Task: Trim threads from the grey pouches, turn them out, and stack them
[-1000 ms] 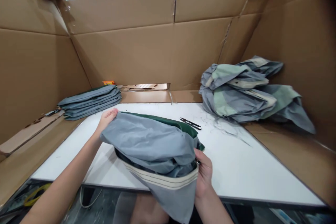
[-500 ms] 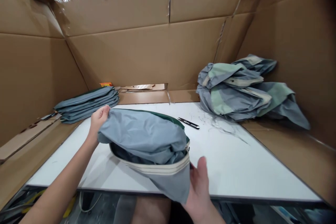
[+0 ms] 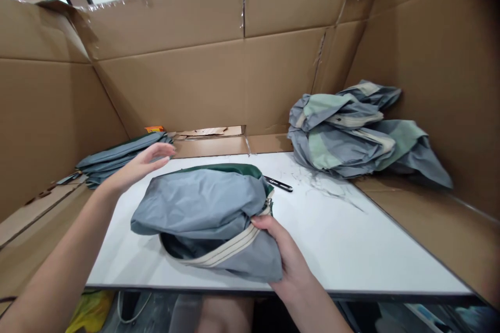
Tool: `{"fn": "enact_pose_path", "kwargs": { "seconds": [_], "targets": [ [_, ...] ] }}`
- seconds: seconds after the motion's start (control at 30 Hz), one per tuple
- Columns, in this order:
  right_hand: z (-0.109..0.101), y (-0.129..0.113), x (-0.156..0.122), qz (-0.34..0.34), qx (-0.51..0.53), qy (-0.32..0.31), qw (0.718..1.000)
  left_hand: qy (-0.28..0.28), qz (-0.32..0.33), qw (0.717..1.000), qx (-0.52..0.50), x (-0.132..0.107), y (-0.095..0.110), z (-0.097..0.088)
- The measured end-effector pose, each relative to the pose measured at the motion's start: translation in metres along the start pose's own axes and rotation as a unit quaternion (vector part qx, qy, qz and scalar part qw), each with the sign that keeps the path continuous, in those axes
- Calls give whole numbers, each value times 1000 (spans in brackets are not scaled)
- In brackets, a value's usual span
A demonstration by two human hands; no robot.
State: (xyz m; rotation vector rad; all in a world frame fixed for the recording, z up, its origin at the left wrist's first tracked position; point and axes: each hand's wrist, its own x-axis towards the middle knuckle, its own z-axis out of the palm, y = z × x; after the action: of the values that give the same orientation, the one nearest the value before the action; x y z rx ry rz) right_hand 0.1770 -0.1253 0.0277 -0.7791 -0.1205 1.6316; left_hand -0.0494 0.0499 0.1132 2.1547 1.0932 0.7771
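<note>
A grey fabric bag (image 3: 203,208) with a green panel and a cream zipper band lies crumpled on the white table (image 3: 351,250). My right hand (image 3: 283,252) grips its near right edge at the cream band, thumb on top. Above and to the left of the bag my left hand (image 3: 142,164) hovers with its fingers stretched out and nothing in it.
A flat stack of folded grey bags (image 3: 117,158) lies at the far left. A loose heap of grey and green bags (image 3: 351,135) fills the far right corner. Small black thread snips (image 3: 278,183) lie just behind the bag. Cardboard walls (image 3: 219,78) enclose the table.
My left hand has let go of the bag's far edge and lifted off with fingers spread. The bag has settled flat onto the table, and my right hand has regripped its cream band.
</note>
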Motion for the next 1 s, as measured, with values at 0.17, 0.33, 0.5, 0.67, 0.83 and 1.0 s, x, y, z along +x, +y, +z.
{"fn": "enact_pose_path", "kwargs": {
  "seconds": [0.17, 0.33, 0.5, 0.67, 0.83, 1.0],
  "targets": [
    [16, 3, 0, 30, -16, -34, 999, -244, 90, 953, 154, 4, 106, 41],
    [12, 1, 1, 12, -10, -24, 1000, -134, 127, 958, 219, -8, 103, 90],
    [4, -2, 0, -14, -37, -96, 995, -45, 258, 932, 249, -2, 60, 94],
    [-19, -6, 10, -13, -78, -190, 979, -61, 310, 920, 232, 17, 50, 85],
    [-48, -6, 21, 31, -12, -216, 976, -113, 284, 926, 223, 21, 57, 93],
    [-46, 6, 14, -38, 18, -115, 992, -57, 190, 952, 235, 23, 58, 93]
  ]
}}
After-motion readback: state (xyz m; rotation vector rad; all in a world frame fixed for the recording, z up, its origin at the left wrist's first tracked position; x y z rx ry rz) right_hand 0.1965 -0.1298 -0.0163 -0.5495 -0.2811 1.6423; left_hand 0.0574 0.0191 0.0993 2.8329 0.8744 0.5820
